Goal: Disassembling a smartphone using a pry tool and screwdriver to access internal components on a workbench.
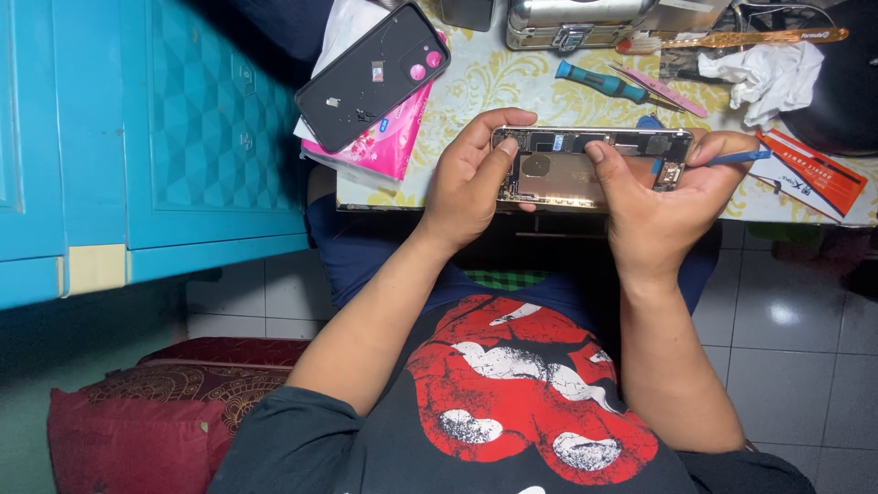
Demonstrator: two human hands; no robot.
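Both hands hold an opened phone body [585,169] flat over the near edge of the table, its inner parts and battery showing. My left hand [471,178] grips its left end, thumb on top. My right hand [663,197] cups its right end, thumb pressed on the middle, and also holds a thin blue pry tool [739,157] that sticks out to the right.
On the patterned tablecloth [485,82] lie a black phone back cover [373,73] on a pink tissue pack [384,142], a teal screwdriver [599,82], a pink tool [663,91], crumpled tissue [768,78], a toothbrush [732,39], a metal case [572,23] and an orange card [814,169]. A blue cabinet [137,137] stands left.
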